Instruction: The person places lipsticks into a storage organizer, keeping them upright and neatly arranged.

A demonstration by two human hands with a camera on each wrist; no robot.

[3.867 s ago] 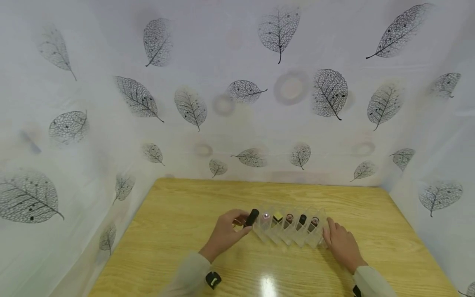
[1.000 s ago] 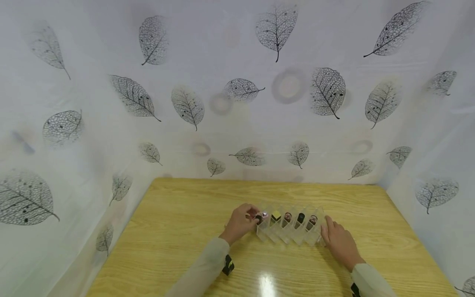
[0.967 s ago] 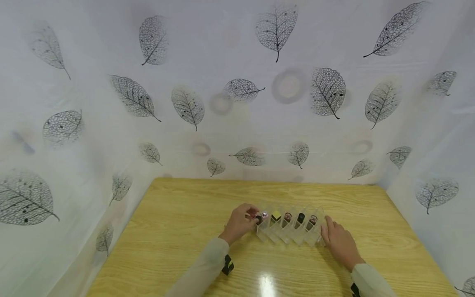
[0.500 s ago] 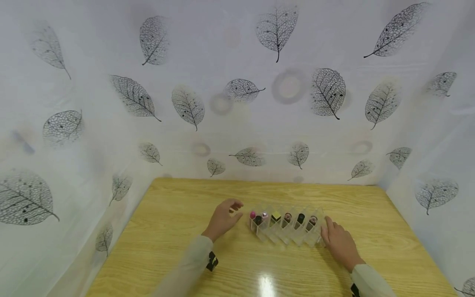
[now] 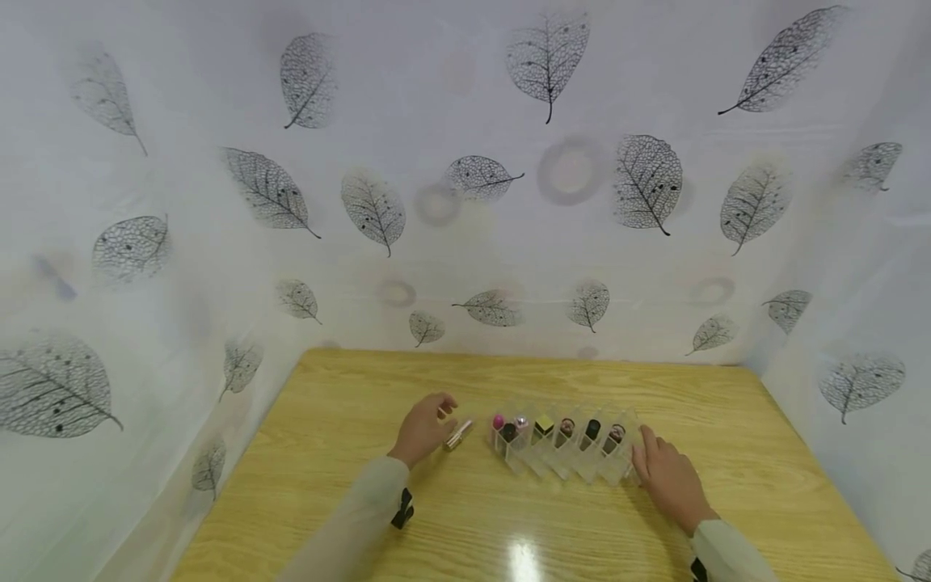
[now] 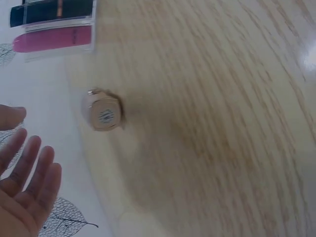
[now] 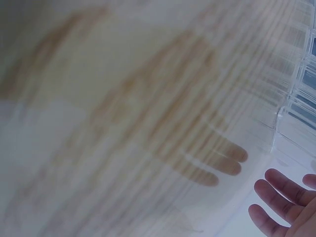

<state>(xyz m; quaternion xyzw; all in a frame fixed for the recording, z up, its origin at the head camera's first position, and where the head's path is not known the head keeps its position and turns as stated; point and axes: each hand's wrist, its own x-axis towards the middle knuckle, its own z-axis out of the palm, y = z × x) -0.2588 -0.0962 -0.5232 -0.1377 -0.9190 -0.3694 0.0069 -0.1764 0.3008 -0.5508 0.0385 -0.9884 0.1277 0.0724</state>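
A clear lipstick holder [image 5: 560, 461] with slanted compartments stands on the table, with several lipsticks in it. At its left end sit a pink lipstick [image 6: 54, 38] and a black-capped lipstick [image 5: 508, 432]. Left of the holder is a rose-gold lipstick tube [image 5: 458, 435], whose end faces the camera in the left wrist view. My left hand [image 5: 423, 430] is beside this tube, fingers extended and apart from it in the left wrist view. My right hand [image 5: 669, 477] rests against the holder's right end, fingers loosely extended.
The wooden table [image 5: 349, 388] reaches back to a pale curtain [image 5: 465, 242] printed with dark leaves, which also hangs at both sides. Black wrist straps [image 5: 403, 509] are on both sleeves.
My left hand has let go of the black-capped lipstick in the holder's left end and moved left. The rose-gold tube has come into view beside it. The right hand keeps its place.
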